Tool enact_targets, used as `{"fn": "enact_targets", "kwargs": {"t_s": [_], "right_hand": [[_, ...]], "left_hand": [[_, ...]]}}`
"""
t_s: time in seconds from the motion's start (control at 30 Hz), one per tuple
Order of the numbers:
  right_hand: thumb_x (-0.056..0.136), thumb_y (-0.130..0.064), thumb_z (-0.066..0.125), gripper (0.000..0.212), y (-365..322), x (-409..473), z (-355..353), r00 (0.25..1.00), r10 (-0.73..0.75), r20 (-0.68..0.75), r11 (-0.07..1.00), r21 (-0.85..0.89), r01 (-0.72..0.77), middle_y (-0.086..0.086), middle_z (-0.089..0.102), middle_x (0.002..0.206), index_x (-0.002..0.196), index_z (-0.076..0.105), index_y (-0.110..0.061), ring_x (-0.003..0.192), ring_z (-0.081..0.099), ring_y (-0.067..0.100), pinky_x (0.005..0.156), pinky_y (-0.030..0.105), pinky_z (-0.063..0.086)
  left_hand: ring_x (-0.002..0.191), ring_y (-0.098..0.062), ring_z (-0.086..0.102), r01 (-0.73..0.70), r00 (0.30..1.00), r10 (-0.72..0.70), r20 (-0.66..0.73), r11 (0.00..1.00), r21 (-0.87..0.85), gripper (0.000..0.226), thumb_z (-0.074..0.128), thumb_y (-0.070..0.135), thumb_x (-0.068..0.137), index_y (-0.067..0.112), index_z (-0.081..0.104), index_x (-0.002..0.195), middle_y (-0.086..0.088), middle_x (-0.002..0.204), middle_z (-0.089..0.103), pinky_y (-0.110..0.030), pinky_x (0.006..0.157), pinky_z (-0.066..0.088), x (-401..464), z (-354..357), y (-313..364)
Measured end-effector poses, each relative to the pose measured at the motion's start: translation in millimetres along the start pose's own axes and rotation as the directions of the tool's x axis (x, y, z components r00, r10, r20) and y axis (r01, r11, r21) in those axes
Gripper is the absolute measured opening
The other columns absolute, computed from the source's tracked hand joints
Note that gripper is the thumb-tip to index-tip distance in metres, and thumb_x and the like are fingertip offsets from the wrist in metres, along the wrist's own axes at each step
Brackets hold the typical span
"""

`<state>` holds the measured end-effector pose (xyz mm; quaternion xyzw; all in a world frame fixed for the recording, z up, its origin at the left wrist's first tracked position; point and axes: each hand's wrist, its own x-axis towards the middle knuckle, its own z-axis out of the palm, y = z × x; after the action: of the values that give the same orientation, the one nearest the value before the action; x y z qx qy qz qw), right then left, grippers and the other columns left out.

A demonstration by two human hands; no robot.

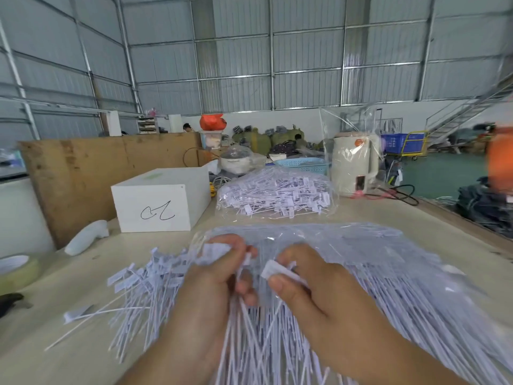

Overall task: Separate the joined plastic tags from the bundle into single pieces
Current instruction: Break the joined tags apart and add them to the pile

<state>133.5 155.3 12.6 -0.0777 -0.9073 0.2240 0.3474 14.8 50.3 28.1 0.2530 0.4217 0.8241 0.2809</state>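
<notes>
Close above the worktop [83,354], left hand [211,287] clasps the bundle [249,329] as anchor; right hand [313,290] pinches one tag [273,269] to snap it free beside the bag [388,262].

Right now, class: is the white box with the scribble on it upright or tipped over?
Upright. The white box sits flat on the table, its top face level and its scribbled front face vertical.
</notes>
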Motion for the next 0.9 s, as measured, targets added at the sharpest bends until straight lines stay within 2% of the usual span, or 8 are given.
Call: {"fn": "enact_targets", "kwargs": {"t_s": [0.13, 0.27, 0.37, 0.47, 0.6, 0.77, 0.83, 0.9], "right_hand": [[0.102, -0.037, 0.046, 0.020, 8.9, 1.8, -3.6, 0.981, 0.007, 0.193, 0.937, 0.342, -0.074, -0.010, 0.072, 0.078, 0.120, 0.037, -0.038, 0.055, 0.056, 0.016, 0.063, 0.038, 0.047], [0.101, -0.038, 0.045, 0.020, 5.4, 1.5, -8.6, 0.973, -0.059, 0.225, 0.920, 0.390, -0.035, -0.013, 0.073, 0.079, 0.118, 0.036, -0.041, 0.075, 0.068, 0.021, 0.084, 0.045, 0.050], [0.098, -0.046, 0.049, 0.024, 7.4, 2.1, -12.6, 0.979, -0.021, 0.202, 0.953, 0.299, -0.041, -0.011, 0.071, 0.075, 0.118, 0.035, -0.046, 0.061, 0.061, 0.016, 0.066, 0.034, 0.051], [0.092, -0.052, 0.052, 0.024, 8.1, 1.1, -16.9, 0.989, 0.022, 0.145, 0.950, 0.304, -0.066, -0.010, 0.059, 0.059, 0.111, 0.038, -0.054, 0.044, 0.044, 0.003, 0.048, 0.017, 0.035], [0.087, -0.057, 0.049, 0.025, 8.2, 1.4, -16.2, 0.986, 0.040, 0.160, 0.950, 0.299, -0.087, -0.003, 0.058, 0.059, 0.109, 0.037, -0.056, 0.045, 0.042, 0.005, 0.049, 0.022, 0.034], [0.092, -0.049, 0.052, 0.028, 5.6, 1.5, -13.2, 0.968, 0.048, 0.247, 0.905, 0.400, -0.147, -0.001, 0.073, 0.077, 0.118, 0.041, -0.043, 0.065, 0.062, 0.032, 0.068, 0.047, 0.051], [0.091, -0.049, 0.055, 0.024, 4.4, 1.4, -14.2, 0.967, 0.054, 0.251, 0.911, 0.383, -0.150, -0.004, 0.073, 0.078, 0.112, 0.048, -0.040, 0.069, 0.066, 0.024, 0.072, 0.046, 0.053], [0.089, -0.050, 0.058, 0.019, 4.5, 0.6, -13.5, 0.973, 0.067, 0.221, 0.933, 0.331, -0.139, -0.003, 0.072, 0.076, 0.104, 0.053, -0.039, 0.060, 0.060, 0.008, 0.063, 0.039, 0.048]], "left_hand": [[0.030, -0.019, 0.042, -0.068, 0.975, 0.044, 0.217, 0.992, 0.106, 0.007, 0.073, 0.022, 0.073, 0.017, 0.071, 0.078, -0.018, 0.080, 0.068, -0.025, 0.034, 0.043, -12.4, 10.6, -6.8], [0.030, -0.021, 0.044, -0.066, 0.972, 0.035, 0.231, 0.990, 0.128, 0.023, 0.061, 0.033, 0.077, 0.012, 0.069, 0.081, -0.023, 0.080, 0.068, -0.025, 0.035, 0.043, -14.0, 7.8, -7.5], [0.028, -0.022, 0.043, -0.102, 0.979, 0.068, 0.195, 0.981, 0.167, 0.017, 0.076, 0.025, 0.073, 0.011, 0.068, 0.081, -0.026, 0.069, 0.061, -0.026, 0.034, 0.042, -12.4, 7.6, -7.8], [0.030, -0.022, 0.043, -0.134, 0.986, 0.109, 0.125, 0.967, 0.218, 0.018, 0.077, 0.030, 0.075, 0.015, 0.069, 0.080, -0.020, 0.058, 0.053, -0.027, 0.036, 0.041, -10.4, 5.5, -9.7], [0.032, -0.018, 0.041, -0.107, 0.985, 0.081, 0.153, 0.979, 0.173, 0.014, 0.080, 0.008, 0.071, 0.017, 0.071, 0.076, -0.015, 0.062, 0.057, -0.026, 0.035, 0.043, -9.7, 4.8, -10.2], [0.035, -0.019, 0.045, -0.072, 0.957, 0.032, 0.287, 0.989, 0.131, 0.014, 0.067, 0.024, 0.074, 0.015, 0.071, 0.083, -0.018, 0.077, 0.067, -0.026, 0.036, 0.044, -13.6, 4.3, -9.1], [0.037, -0.019, 0.047, -0.074, 0.928, -0.001, 0.373, 0.979, 0.189, 0.018, 0.074, 0.025, 0.073, 0.013, 0.071, 0.086, -0.017, 0.082, 0.069, -0.025, 0.037, 0.044, -15.6, 3.1, -8.7], [0.039, -0.019, 0.048, -0.067, 0.904, -0.047, 0.425, 0.966, 0.249, 0.025, 0.079, 0.022, 0.068, 0.011, 0.071, 0.090, -0.020, 0.086, 0.067, -0.024, 0.038, 0.045, -16.5, 1.3, -7.9]]}}
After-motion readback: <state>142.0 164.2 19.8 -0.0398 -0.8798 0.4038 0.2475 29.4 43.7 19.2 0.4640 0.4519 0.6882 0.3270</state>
